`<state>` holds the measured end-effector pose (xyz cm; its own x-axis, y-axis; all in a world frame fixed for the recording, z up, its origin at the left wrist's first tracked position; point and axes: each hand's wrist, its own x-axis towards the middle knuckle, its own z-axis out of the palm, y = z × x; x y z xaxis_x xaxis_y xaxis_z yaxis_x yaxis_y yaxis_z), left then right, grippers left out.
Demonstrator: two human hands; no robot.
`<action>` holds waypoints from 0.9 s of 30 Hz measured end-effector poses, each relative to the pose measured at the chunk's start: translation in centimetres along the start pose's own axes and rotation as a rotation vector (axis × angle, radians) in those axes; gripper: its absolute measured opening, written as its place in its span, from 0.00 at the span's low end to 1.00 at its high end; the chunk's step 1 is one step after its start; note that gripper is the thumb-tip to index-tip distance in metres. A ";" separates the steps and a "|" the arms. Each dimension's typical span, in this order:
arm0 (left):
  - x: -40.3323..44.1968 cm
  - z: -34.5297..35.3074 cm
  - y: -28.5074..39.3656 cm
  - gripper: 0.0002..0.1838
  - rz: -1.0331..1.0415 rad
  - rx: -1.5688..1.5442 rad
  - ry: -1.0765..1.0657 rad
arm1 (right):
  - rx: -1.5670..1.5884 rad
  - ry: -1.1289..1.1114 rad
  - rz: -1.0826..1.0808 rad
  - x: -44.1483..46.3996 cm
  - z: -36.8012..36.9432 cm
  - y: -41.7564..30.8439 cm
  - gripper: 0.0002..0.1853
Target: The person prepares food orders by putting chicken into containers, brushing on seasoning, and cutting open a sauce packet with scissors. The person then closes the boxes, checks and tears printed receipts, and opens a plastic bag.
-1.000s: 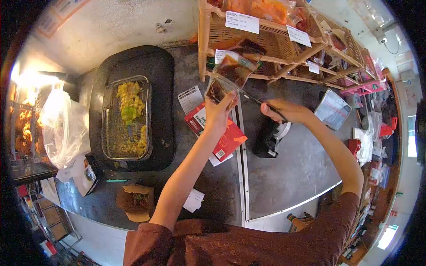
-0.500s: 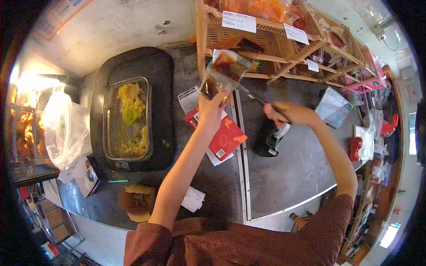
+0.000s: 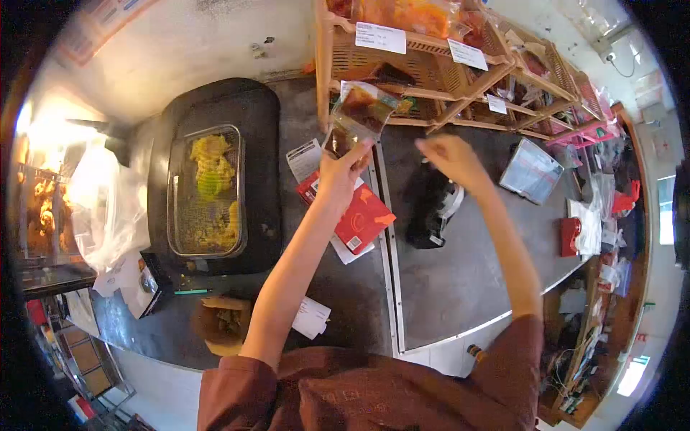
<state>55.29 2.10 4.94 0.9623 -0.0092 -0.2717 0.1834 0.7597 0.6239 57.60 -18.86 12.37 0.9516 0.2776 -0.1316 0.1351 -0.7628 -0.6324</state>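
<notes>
My left hand (image 3: 343, 169) is closed on clear plastic sachets (image 3: 365, 108) of dark brown sauce, just in front of the tan shelf rack. Below that hand lie a red box (image 3: 363, 223) and a white printed slip (image 3: 305, 159). My right hand (image 3: 453, 161) hovers to the right of the sachets, apart from them, its fingers drawn together and slightly blurred. Whatever it may hold is too small or hidden to make out. Under it on the dark tabletop stands a black tape dispenser (image 3: 431, 219).
The tan rack (image 3: 442, 93) with labelled baskets spans the top. A lidded tray of yellow food (image 3: 208, 190) is at left, near a plastic bag (image 3: 108, 208). A brown paper bag (image 3: 221, 323) sits near the front edge, a flat clear-wrapped pack (image 3: 532, 171) at right.
My right hand has moved up and away from the tape dispenser, and the dark thin tool it held is no longer visible. My left hand has shifted slightly left with the sachets.
</notes>
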 end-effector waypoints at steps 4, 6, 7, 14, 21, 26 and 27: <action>-1.0 1.3 0.2 0.15 -0.031 0.008 -0.016 | 0.785 -0.052 0.009 4.4 6.8 -2.4 0.21; -0.6 0.7 0.8 0.15 -0.045 0.003 0.001 | 1.013 -0.091 -0.026 5.6 8.8 -1.9 0.19; -0.4 0.5 0.9 0.15 -0.054 -0.006 0.008 | 1.018 -0.017 -0.036 5.8 9.7 -1.8 0.18; -4.4 0.1 3.2 0.15 -0.277 0.024 -0.132 | 0.878 0.399 -0.048 7.7 10.7 3.9 0.13; -20.7 -2.4 11.5 0.33 -0.150 0.341 -0.239 | 0.513 0.272 0.145 6.1 6.8 2.8 0.24; -31.9 -10.1 17.7 0.31 0.170 0.554 0.464 | 0.700 0.423 0.185 1.0 9.4 0.8 0.26; -33.7 -12.3 18.8 0.29 0.223 0.518 0.531 | 0.725 0.436 0.175 0.0 10.1 1.4 0.26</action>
<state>23.89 24.70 16.82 0.7866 0.5204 -0.3324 0.1927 0.3046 0.9328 55.06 -14.05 3.79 0.9832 -0.1717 -0.0616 -0.0914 -0.1714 -0.9809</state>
